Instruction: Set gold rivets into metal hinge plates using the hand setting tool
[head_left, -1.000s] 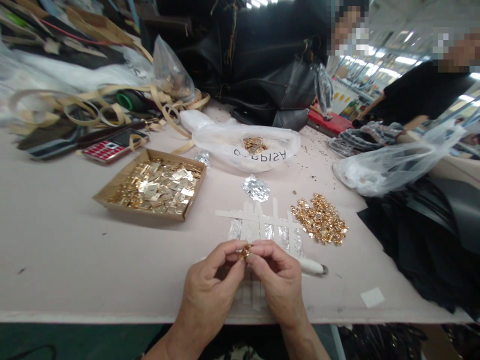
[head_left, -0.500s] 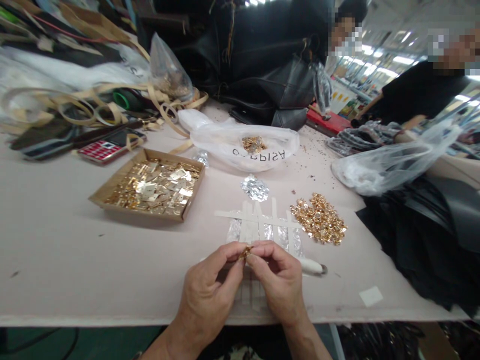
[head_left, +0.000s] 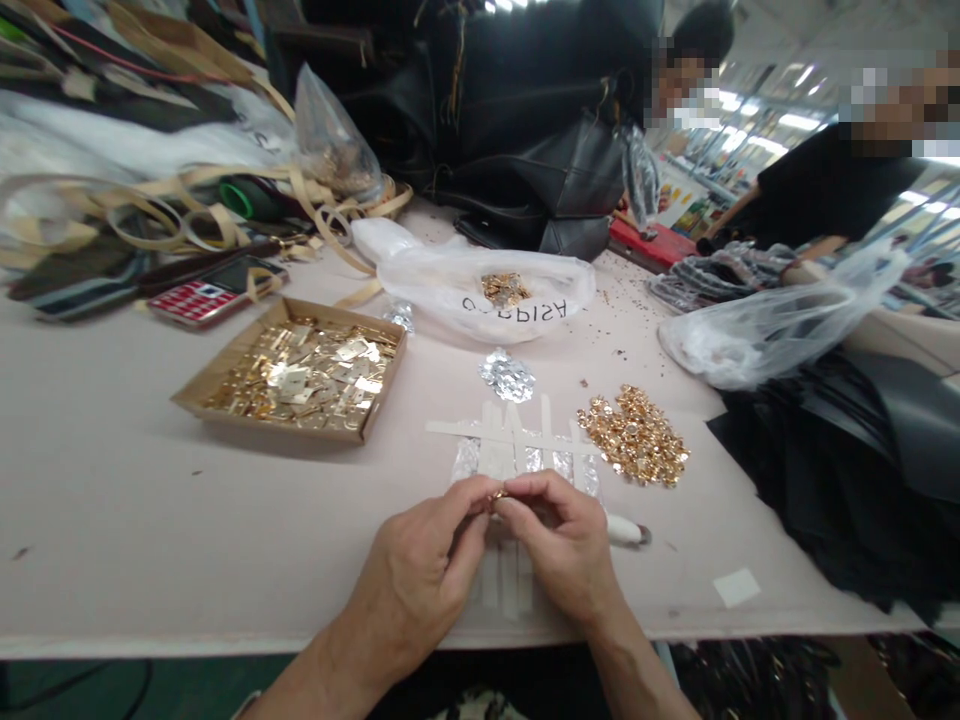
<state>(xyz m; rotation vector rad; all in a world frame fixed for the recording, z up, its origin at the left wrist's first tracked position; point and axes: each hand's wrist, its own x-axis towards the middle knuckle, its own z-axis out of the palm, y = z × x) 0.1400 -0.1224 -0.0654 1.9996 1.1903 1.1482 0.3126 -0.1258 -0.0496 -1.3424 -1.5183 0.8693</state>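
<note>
Between the fingertips of both hands is a small gold metal piece (head_left: 496, 497), mostly covered by the fingers. My left hand (head_left: 424, 565) pinches it from the left, my right hand (head_left: 566, 550) from the right. Beneath and beyond the hands, strips of pale tape (head_left: 497, 455) cross over clear plastic on the table. A white tool handle with a dark tip (head_left: 626, 531) pokes out beside my right hand. Farther right lies a heap of gold metal fittings (head_left: 636, 437). Straight ahead sits a small pile of silver discs (head_left: 507, 375).
A cardboard tray (head_left: 349, 432) of flat gold plates stands left. Behind the discs lies a white plastic bag (head_left: 420, 280) with gold parts. Black sheets (head_left: 832, 480) cover the right side; black leather (head_left: 525, 150) is piled at the back. Two people (head_left: 832, 185) are in the background.
The fingers have shifted slightly around the gold piece, and my left wrist lies a little lower and more turned. The whole view has moved slightly; the piles look the same.
</note>
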